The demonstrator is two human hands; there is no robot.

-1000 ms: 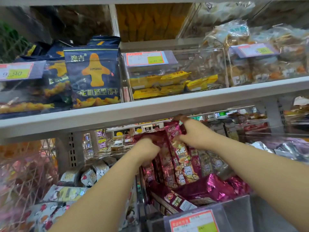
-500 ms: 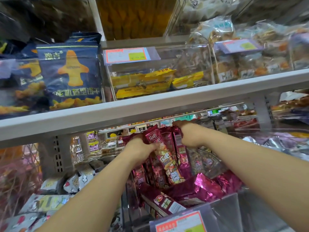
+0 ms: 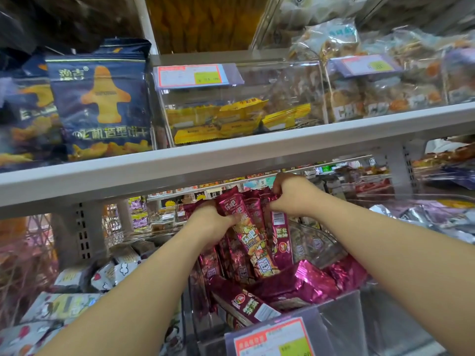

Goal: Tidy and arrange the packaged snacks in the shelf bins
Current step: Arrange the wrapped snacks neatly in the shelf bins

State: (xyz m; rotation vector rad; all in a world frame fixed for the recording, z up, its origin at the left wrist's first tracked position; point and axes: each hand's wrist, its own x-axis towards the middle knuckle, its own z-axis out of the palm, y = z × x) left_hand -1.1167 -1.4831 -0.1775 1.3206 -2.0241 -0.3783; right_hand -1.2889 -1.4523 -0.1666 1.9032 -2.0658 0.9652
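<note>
The left hand [image 3: 213, 223] and right hand [image 3: 295, 199] still clutch the upright bunch of maroon snack packets [image 3: 253, 240] at the back of the clear bin [image 3: 341, 314], barely shifted, so straightening looks unfinished.

A long pale grey shelf board [image 3: 231, 160] crossed the whole view, and its right end sat a little higher. Under it, at the left, stood a grey metal upright [image 3: 82, 235] with rows of small slots. A second upright [image 3: 399, 173] of the same kind stood at the right. Through the gap between them, farther shop shelves [image 3: 164, 222] were visible, blurred. The light was soft and even, but the upper left corner stayed dark.
</note>
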